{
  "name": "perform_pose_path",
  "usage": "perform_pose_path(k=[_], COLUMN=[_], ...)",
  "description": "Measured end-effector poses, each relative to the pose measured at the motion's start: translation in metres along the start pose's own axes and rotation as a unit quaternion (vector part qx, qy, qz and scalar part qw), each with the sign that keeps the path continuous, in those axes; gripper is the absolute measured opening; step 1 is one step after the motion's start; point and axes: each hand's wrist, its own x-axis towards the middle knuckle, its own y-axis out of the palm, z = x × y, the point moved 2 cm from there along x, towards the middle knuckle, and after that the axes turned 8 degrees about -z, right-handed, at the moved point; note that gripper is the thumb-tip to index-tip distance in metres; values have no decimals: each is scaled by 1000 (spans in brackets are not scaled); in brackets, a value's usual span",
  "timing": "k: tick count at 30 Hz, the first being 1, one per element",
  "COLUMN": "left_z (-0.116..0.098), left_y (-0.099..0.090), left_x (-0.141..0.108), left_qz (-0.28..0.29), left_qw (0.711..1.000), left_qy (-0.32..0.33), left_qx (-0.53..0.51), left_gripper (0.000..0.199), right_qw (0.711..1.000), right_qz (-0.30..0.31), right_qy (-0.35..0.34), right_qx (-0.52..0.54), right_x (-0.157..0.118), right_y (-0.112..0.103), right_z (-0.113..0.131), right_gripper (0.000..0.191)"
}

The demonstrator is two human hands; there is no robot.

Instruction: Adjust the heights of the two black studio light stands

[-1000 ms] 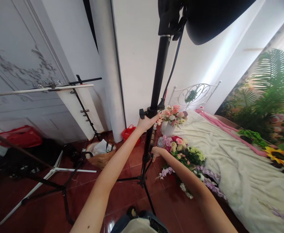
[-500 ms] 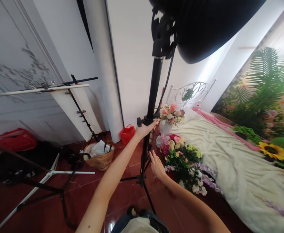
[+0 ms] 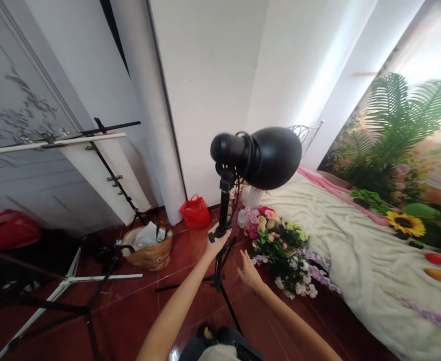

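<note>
A black light stand (image 3: 218,273) stands upright on the floor in front of me, its legs spread. On top sits a black studio lamp (image 3: 275,158) with a dome-shaped reflector facing right, its cable hanging down beside the pole. My left hand (image 3: 217,244) is wrapped round the pole at its collar and knob, below the lamp head. To the right of the pole, my right hand (image 3: 249,271) is apart from it with fingers spread, holding nothing. It is nearest to the bunch of artificial flowers (image 3: 269,228).
A bed with a cream blanket (image 3: 340,225) and a sunflower (image 3: 406,224) fills the right side. At the left are a woven basket (image 3: 148,253), a red bag (image 3: 195,213), a white stand leg (image 3: 107,277) and a backdrop stand (image 3: 105,163). A wall lies behind.
The lamp head has come down a long way on the stand, and my left hand has gone down with the collar. My right hand has moved slightly lower and away from the pole.
</note>
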Motion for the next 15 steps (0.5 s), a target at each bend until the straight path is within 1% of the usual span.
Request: perform_pose_path(k=[3,5,7,10,15], left_z=[16,18,19,21,27], left_y=[0,0,-1,-2,-3], left_x=[-7,-7,-5,-7,-11], left_qz=[-4,6,22,32,4], left_qw=[1000,1000,999,998,998], left_qy=[-15,-20,-32,-57,-66], left_qx=[-7,-4,-1,-9,-14], left_gripper=[25,25,26,26,27], right_qw=[996,991,987,980,973], right_qz=[-46,-63,-65,-56,-32], right_qy=[-31,-48,-44,-31,-42], right_qx=[66,104,142,190,226], right_x=[17,26,31,35,36], right_y=[-17,-27,-32,-31,-24], right_z=[12,22,31,42,56], right_gripper=[66,62,59,54,50])
